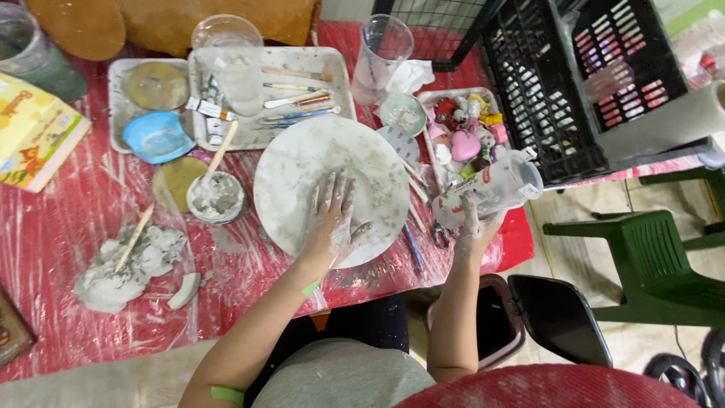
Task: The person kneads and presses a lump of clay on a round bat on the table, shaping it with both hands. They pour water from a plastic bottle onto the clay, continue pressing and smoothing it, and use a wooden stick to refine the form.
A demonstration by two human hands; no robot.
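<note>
Clay-grey and round, the disc [332, 189] lies flat at the middle of the red plastic-covered tabletop [60, 227]. Being round, it shows no long axis. The left hand [330, 219] presses on it palm down, fingers spread toward twelve o'clock, over its six o'clock part. The right hand [474, 225], at three o'clock just off the disc's rim, is clamped under a clear plastic jug [498, 189]. The left hand is the nearer. At nine o'clock stands a small bowl of slurry [215, 198]; at eight, a clay lump [124, 268].
</note>
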